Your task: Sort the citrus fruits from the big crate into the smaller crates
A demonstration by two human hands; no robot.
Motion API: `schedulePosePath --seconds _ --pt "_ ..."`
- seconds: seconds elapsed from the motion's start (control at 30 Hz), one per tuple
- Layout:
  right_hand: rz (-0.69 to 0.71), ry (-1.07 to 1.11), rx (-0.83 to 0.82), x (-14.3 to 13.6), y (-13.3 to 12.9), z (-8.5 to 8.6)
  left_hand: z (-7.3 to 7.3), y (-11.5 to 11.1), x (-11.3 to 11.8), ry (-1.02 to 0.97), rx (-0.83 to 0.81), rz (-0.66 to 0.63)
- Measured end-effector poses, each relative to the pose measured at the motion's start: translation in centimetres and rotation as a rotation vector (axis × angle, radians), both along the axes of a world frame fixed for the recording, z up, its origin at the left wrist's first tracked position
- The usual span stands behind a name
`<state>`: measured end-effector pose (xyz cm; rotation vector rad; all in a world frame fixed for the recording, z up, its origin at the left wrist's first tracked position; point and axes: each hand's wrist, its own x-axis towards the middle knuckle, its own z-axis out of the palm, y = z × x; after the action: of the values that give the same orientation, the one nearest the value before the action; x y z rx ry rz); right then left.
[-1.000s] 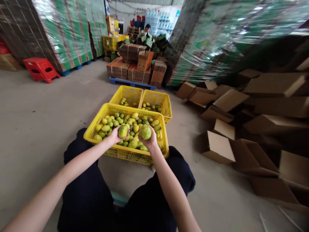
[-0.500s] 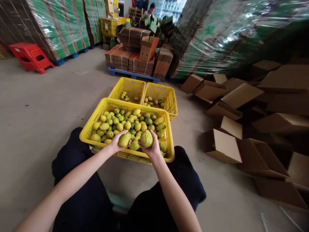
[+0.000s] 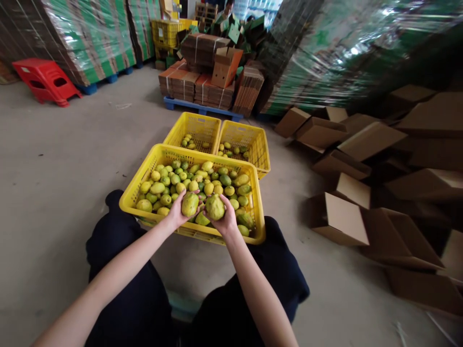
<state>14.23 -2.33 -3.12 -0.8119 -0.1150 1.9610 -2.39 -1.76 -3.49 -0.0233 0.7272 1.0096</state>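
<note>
A large yellow crate (image 3: 141,168) full of yellow-green lemons (image 3: 157,188) stands between my knees. Over its near side, my left hand (image 3: 178,210) holds a green-yellow fruit (image 3: 190,204). Close to its right, my right hand (image 3: 227,220) is wrapped round a bumpy, rounder fruit (image 3: 214,207). The two fruits are held side by side with a small gap between them. Behind the large crate are two smaller yellow crates, the left one (image 3: 173,131) and the right one (image 3: 263,144), each with some lemons at the bottom.
Open cardboard boxes (image 3: 345,219) lie heaped on the right. Flattened cartons (image 3: 213,90) are stacked on a blue pallet (image 3: 202,108) farther back. A red stool (image 3: 47,82) stands at the far left. Wrapped green stacks (image 3: 94,38) line the back. A person (image 3: 228,7) is partly visible behind the cartons.
My hands have come closer together, the right one moving slightly left and the left one slightly right, each still with its fruit. The view has shifted a little.
</note>
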Motion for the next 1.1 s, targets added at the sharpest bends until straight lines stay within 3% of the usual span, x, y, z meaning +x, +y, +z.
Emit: schedulePosePath --seconds 0.13,0.33,0.53,0.7,0.9,1.1 --pt "0.028 -0.022 0.077 -0.7 0.7 -0.6 0.3 -0.1 -0.9 -0.02 0.046 0.014" --pt "0.04 -0.014 0.196 -2.0 0.3 -1.6 -0.5 0.0 -0.7 0.153 0.239 -0.009" --pt "0.02 -0.084 0.28 -2.0 -0.2 -1.7 -0.2 -0.1 -0.6 0.177 0.275 -0.08" --pt "0.004 -0.023 0.216 -2.0 -0.5 -0.8 0.5 -0.3 -0.7 0.075 0.188 -0.048" --pt "0.012 0.186 0.079 -1.7 -1.0 0.5 1.1 -0.6 -0.5 -0.168 -0.062 0.144" --pt "-0.075 0.221 -0.007 -1.8 -1.1 0.8 1.2 -0.5 -0.1 -0.139 -0.035 0.192"
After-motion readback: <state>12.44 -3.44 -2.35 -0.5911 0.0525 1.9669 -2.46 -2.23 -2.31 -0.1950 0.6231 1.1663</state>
